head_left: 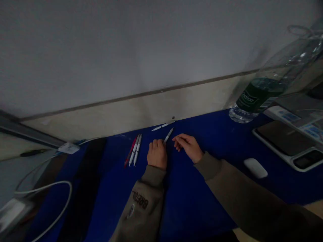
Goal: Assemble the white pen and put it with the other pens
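My left hand (156, 156) rests on the blue table surface, fingers curled, with the lower end of a white and grey pen (169, 134) at its thumb side. The pen's upper part points away toward the wall. To the right of it is my right hand (189, 146), fingers bent and drawn together, with nothing visible in them. Another white pen (160, 127) lies by the wall, beyond my left hand. Left of that hand, a red pen (130, 151) lies side by side with two white and grey pens (136, 150).
A large clear bottle with a green label (259, 95) stands at the back right. Near it are a digital scale (287, 141) and a small white rounded object (255, 167). A white cable (69, 191) loops at the left. The wall (151, 104) bounds the table's far side.
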`<action>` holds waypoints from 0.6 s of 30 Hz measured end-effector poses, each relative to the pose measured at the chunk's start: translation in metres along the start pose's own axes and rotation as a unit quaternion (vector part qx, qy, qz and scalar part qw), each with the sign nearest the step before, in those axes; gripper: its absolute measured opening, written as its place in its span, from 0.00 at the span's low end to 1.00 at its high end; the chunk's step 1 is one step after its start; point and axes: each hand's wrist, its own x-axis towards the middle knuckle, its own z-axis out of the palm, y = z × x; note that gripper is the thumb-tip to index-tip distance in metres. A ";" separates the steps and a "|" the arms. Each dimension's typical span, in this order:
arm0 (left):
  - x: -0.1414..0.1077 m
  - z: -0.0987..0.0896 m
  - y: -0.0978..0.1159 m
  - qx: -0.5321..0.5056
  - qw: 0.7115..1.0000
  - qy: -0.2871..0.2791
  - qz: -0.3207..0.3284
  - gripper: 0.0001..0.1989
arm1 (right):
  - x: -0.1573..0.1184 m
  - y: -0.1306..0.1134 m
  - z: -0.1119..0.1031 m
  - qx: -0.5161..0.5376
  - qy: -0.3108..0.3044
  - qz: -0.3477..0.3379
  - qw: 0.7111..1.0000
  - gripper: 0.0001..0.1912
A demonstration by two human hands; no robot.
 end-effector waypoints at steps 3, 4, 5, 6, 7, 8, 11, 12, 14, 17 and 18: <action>-0.001 -0.007 -0.001 0.028 0.999 0.013 -0.038 0.13 | 0.000 0.002 0.000 -0.006 0.000 -0.004 1.000 0.14; -0.001 -0.010 -0.001 0.038 0.998 0.012 -0.044 0.13 | 0.000 0.002 0.000 -0.005 -0.002 -0.003 1.000 0.14; -0.001 -0.012 -0.002 0.049 0.997 0.013 -0.051 0.13 | 0.000 0.003 0.000 -0.005 -0.003 -0.002 1.000 0.14; -0.001 -0.015 -0.003 0.061 0.996 0.014 -0.058 0.13 | 0.000 0.003 0.000 -0.005 -0.003 0.000 1.000 0.14; -0.001 -0.018 -0.004 0.072 0.995 0.015 -0.063 0.13 | 0.000 0.003 0.000 -0.006 -0.004 0.001 1.000 0.14; -0.001 -0.020 -0.005 0.083 0.994 0.015 -0.071 0.13 | 0.000 0.002 -0.001 -0.007 -0.003 0.002 1.000 0.14; 0.001 -0.025 -0.009 0.108 0.989 0.002 -0.102 0.12 | 0.000 0.002 -0.001 -0.009 -0.003 0.007 1.000 0.14; 0.001 -0.025 -0.011 0.112 0.987 -0.004 -0.115 0.12 | 0.000 0.002 -0.001 -0.010 -0.004 0.008 1.000 0.14; 0.002 -0.026 -0.015 0.117 0.983 -0.011 -0.139 0.13 | 0.001 0.002 -0.001 -0.014 -0.006 0.011 1.000 0.14; 0.004 -0.027 -0.021 0.124 0.979 -0.013 -0.163 0.15 | 0.001 0.002 -0.001 -0.019 -0.008 0.017 1.000 0.14; 0.005 -0.028 -0.023 0.127 0.977 -0.014 -0.170 0.15 | 0.001 0.002 0.000 -0.019 -0.006 0.018 1.000 0.14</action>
